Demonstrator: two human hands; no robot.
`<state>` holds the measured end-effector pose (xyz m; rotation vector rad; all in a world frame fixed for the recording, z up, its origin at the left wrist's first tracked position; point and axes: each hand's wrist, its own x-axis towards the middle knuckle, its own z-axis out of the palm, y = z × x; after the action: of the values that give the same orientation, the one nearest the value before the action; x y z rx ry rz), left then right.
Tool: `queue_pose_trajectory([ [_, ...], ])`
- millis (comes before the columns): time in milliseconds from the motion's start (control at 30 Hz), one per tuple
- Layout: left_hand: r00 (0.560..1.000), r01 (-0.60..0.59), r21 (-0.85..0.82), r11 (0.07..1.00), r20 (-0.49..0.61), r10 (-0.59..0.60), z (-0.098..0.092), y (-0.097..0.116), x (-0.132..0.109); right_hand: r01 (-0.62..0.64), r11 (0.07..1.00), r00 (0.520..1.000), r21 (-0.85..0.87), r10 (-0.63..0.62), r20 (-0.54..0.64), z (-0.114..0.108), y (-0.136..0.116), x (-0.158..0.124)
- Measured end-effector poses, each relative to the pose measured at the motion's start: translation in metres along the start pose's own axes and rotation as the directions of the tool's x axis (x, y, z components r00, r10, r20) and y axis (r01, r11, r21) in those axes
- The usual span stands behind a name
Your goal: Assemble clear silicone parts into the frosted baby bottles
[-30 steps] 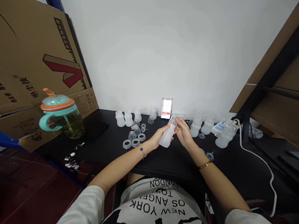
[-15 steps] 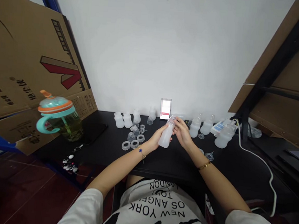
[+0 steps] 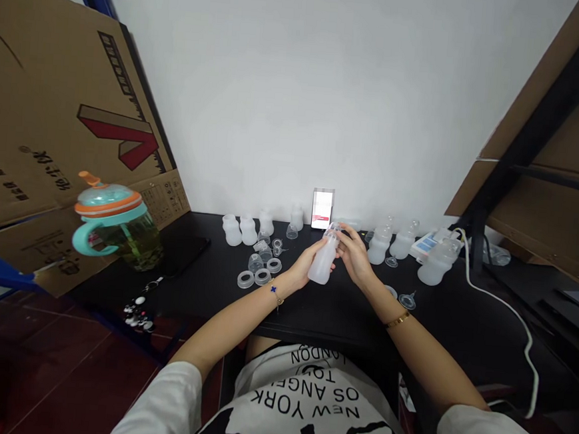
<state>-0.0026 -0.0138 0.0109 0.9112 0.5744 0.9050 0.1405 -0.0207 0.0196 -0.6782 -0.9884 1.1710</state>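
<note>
A frosted white baby bottle (image 3: 321, 265) is held above the front half of the black table, its top tilted away from me. My left hand (image 3: 305, 266) is closed around the bottle's body. The fingers of my right hand (image 3: 354, 254) are closed on the clear top (image 3: 333, 230) of the same bottle. Left of my hands lie several white rings (image 3: 263, 277) and clear domed caps (image 3: 255, 262). Flat clear nipple pieces (image 3: 407, 300) lie near my right forearm.
Bottle bodies without tops (image 3: 231, 230) stand at the back left, topped bottles (image 3: 380, 243) at the right. A phone (image 3: 322, 208) leans on the wall. A handled drinking jug (image 3: 118, 223) stands left; a white cable (image 3: 497, 307) runs along the right side.
My hands stay on the bottle and its top, with only a slight shift of the right fingers. The whole view has moved a little.
</note>
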Motion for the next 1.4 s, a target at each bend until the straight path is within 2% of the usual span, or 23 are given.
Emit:
queue_pose_trajectory([
  [300, 0.999, -0.003, -0.010, 1.000, -0.033, 0.002, 0.0006, -0.0003, 0.0015, 0.016, 0.999, 1.000, -0.033, -0.016, -0.001, -0.0004, 0.0004, -0.0005],
  [667, 1.000, -0.002, -0.032, 0.999, -0.009, 0.002, 0.0023, 0.0013, -0.0002, 0.058, 0.995, 0.998, -0.075, -0.058, 0.007, -0.0001, 0.0007, -0.0013],
  [1033, 1.000, 0.008, 0.008, 1.000, -0.011, -0.008, 0.0003, 0.0021, -0.0008, 0.050, 0.996, 0.999, -0.073, -0.049, 0.018, 0.0011, 0.0000, -0.0023],
  [1400, 0.999, -0.040, 0.025, 0.999, -0.021, 0.040, -0.0034, -0.0014, 0.0026, 0.046, 0.997, 0.998, -0.065, -0.044, 0.037, 0.0000, 0.0034, -0.0013],
])
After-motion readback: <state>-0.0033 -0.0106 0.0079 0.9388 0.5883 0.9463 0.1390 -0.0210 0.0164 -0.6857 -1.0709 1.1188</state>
